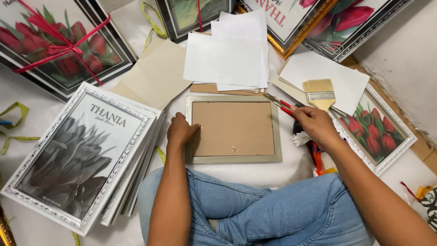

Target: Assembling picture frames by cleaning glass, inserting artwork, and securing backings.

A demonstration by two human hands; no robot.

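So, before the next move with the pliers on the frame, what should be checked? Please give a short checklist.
1. Frame lies face down, brown backing up: ok.
2. Left hand presses on the frame's left edge: ok.
3. Right hand grips the red-handled pliers: ok.
4. Plier tips at the frame's top right corner: ok; touching it: cannot tell.
5. Backing tabs open or bent down: cannot tell.
6. Brush lies clear of the frame: ok.
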